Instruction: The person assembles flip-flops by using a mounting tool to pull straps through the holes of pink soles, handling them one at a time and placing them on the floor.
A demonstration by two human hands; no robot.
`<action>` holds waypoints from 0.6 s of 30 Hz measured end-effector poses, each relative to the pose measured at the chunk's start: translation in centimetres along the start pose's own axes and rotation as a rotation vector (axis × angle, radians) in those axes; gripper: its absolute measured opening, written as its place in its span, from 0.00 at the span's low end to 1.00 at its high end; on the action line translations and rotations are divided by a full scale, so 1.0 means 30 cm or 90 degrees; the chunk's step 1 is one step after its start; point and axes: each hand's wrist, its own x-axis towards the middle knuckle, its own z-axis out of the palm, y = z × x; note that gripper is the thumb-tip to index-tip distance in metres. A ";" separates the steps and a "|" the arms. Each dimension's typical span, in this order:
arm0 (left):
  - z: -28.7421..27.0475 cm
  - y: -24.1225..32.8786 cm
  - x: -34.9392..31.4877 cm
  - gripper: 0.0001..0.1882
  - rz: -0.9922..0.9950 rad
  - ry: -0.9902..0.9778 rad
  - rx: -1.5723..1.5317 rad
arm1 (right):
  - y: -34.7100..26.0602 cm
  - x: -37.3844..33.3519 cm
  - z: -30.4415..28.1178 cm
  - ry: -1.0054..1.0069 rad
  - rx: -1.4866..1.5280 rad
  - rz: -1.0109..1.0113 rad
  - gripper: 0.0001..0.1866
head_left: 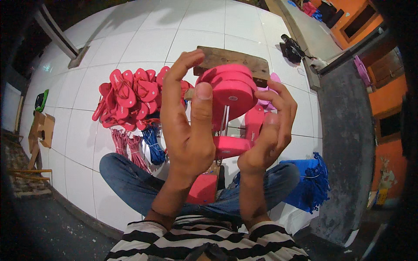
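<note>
Working on the tiled floor (pixel 80 152), cross-legged. The step in hand is looking like the gathering and squaring of a stack of pink foam soles (pixel 230 87), which is sitting raised between both hands, short of the wooden block (pixel 235 58) near the floor's far edge. The left hand (pixel 180 126) is curving along the stack's left side, index finger and thumb spread well apart, thumb overlapping the edge. The right hand (pixel 265 143) is bending its fingertips against the right edge. Whether either is truly gripping, I am not able to tell. The next move is probably calling for even pressure from both sides, edges flush. Below the stack, thin metal rods (pixel 225 119) and a lower pink piece (pixel 230 147) are showing. To the left, a heap of red sandals (pixel 130 95) is lying above pink cord bundles (pixel 133 150) and a blue cord bundle (pixel 153 145). Towards the floor's right edge, a fringed blue pile (pixel 307 176) is lying by the knee; lilac pieces (pixel 273 80) are peeking out behind the right fingers. The hands and upper soles are partly hiding the rods, and the knees are narrowing the workspace.
</note>
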 end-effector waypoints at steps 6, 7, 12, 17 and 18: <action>-0.002 -0.012 0.029 0.17 0.071 -0.001 0.034 | -0.010 0.030 -0.001 -0.001 -0.009 -0.021 0.25; -0.003 -0.014 0.028 0.17 0.062 -0.007 0.023 | -0.020 0.033 -0.005 -0.010 -0.017 -0.019 0.25; 0.012 -0.023 0.028 0.16 0.060 0.019 0.029 | 0.006 0.019 -0.011 -0.018 0.016 -0.039 0.25; 0.105 -0.122 0.094 0.14 0.026 0.127 0.064 | 0.145 0.074 0.098 0.040 0.069 -0.011 0.24; 0.107 -0.123 0.099 0.13 0.032 0.115 0.094 | 0.166 0.099 0.118 0.069 0.082 -0.015 0.24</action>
